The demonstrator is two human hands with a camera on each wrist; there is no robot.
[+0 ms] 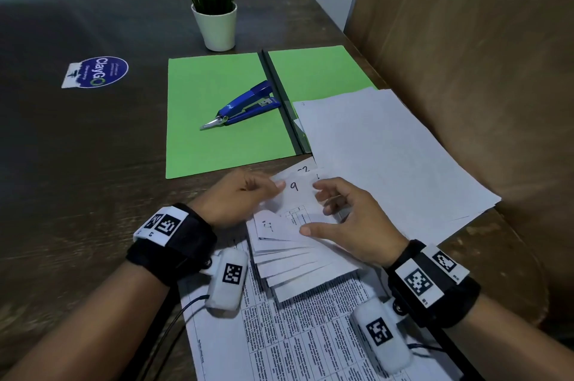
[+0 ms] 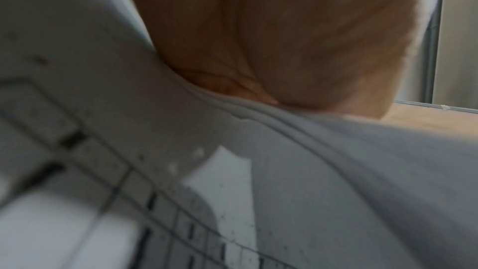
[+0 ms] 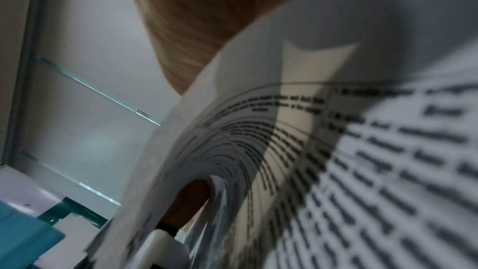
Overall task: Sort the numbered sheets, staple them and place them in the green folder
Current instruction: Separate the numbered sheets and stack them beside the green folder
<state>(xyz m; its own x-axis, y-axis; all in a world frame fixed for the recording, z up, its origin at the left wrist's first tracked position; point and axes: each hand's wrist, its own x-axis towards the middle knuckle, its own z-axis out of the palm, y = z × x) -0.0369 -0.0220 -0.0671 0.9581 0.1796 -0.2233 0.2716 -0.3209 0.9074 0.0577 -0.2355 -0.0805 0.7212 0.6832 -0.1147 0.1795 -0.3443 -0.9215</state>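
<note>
The green folder [image 1: 217, 119] carries a blue stapler [image 1: 245, 104]; the white sheets [image 1: 298, 244] show black handwritten numbers and printed tables.

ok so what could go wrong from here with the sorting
The fanned sheets are held loosely between left hand and right hand, so they could slip and lose order. The loose white pile overhangs the table's right edge and might slide off. The stapler lies on the open green folder, so it must be moved before filing.
</note>
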